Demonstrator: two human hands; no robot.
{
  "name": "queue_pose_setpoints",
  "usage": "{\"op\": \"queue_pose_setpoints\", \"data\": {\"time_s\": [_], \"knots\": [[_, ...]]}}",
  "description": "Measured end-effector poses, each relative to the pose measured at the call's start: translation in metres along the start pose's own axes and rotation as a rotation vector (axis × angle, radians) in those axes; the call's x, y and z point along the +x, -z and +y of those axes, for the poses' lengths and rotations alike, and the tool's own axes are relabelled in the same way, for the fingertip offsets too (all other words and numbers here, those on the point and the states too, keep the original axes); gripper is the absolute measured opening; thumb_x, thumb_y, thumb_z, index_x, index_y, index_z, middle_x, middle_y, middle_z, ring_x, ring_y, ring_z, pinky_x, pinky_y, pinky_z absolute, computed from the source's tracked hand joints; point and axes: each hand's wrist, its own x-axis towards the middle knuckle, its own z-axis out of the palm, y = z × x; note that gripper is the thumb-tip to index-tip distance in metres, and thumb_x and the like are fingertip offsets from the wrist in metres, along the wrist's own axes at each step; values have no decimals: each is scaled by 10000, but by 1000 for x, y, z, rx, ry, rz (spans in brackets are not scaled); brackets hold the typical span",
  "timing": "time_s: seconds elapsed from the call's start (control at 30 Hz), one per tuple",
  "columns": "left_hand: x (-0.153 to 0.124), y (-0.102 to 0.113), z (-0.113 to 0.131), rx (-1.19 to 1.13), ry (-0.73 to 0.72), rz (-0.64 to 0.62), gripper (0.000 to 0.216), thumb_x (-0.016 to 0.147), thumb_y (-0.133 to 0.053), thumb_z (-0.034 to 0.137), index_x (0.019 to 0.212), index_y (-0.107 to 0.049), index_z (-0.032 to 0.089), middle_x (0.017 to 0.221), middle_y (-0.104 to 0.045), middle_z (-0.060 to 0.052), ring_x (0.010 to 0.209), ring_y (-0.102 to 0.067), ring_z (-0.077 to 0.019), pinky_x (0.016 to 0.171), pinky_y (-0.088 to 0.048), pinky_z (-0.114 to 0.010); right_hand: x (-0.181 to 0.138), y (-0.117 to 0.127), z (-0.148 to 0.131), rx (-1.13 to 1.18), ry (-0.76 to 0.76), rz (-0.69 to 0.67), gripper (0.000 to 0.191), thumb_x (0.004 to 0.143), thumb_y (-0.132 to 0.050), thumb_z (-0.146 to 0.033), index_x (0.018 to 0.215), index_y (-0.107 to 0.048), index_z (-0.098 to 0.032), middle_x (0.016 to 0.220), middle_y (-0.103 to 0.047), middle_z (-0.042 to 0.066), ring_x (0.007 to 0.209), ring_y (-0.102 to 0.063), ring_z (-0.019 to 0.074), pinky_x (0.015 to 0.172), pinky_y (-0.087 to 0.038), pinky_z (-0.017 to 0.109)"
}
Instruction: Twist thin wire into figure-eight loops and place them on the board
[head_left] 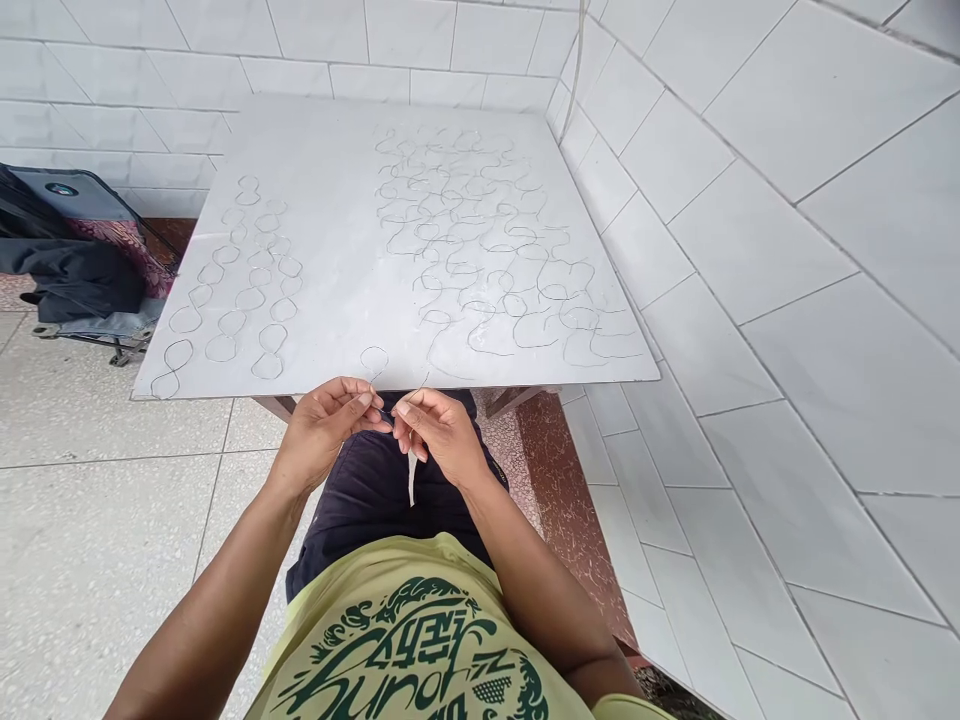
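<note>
My left hand [334, 418] and my right hand [435, 428] meet in front of the table's near edge, fingers pinched. From the left fingertips a thin wire [374, 356] rises, its upper part curved into a loop over the tabletop. A short wire end sticks up by the right fingers. Below my right hand hangs a narrow pale strip [412, 482], held at its top. On the left of the table lie several figure-eight wire pieces [270, 350]. Many open, curved wires [495, 250] are spread over the right half.
The white table [337, 250] stands against tiled walls at the back and right. A cable [577, 70] runs down the corner. At the left, a folding chair [97, 230] holds dark cloth. My lap [360, 490] is below my hands.
</note>
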Motion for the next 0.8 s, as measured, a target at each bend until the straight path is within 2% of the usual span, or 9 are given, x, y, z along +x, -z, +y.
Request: {"op": "queue_pose_setpoints", "data": {"time_s": [0.17, 0.33, 0.47, 0.57, 0.67, 0.8], "knots": [[2, 6, 0, -66, 79, -77, 246, 815, -865, 289, 938, -754, 108, 899, -710, -77, 729, -666, -147, 714, -628, -322, -3, 1, 2, 14, -5, -39, 232, 915, -737, -408, 914, -701, -179, 713, -702, 7, 532, -599, 108, 391, -370, 188], [9, 21, -6, -149, 168, -276, 280, 848, -830, 225, 1101, -785, 113, 862, -693, -72, 714, -669, -144, 706, -596, -295, -7, -1, -1, 99, -51, -88, 231, 899, -751, -386, 834, -670, -179, 649, -661, -15, 500, -582, 102, 398, -356, 190], [13, 29, -14, -240, 181, -379, 228, 809, -843, 170, 1025, -789, 117, 797, -674, -65, 678, -645, -138, 667, -582, -280, -13, -8, -4, 140, -118, -104, 284, 869, -781, -405, 777, -625, -186, 599, -620, -37, 468, -545, 89, 393, -334, 183], [15, 29, -18, -264, 166, -387, 176, 795, -853, 165, 946, -779, 112, 781, -677, -67, 656, -646, -137, 630, -569, -259, -16, -12, -3, 183, -146, -107, 289, 858, -792, -412, 787, -624, -187, 587, -603, -46, 465, -536, 88, 385, -323, 179], [15, 27, -21, -273, 108, -338, 158, 782, -862, 154, 904, -769, 118, 782, -688, -58, 645, -650, -132, 630, -567, -254, -17, -15, 0, 245, -147, -87, 262, 866, -786, -379, 793, -624, -186, 585, -592, -52, 457, -523, 85, 370, -305, 178], [14, 25, -23, -260, 91, -271, 177, 802, -855, 171, 950, -776, 116, 799, -697, -55, 663, -666, -134, 657, -573, -260, -16, -16, 6, 234, -119, -34, 236, 878, -765, -363, 797, -627, -189, 592, -604, -49, 457, -517, 87, 374, -316, 186]]}}
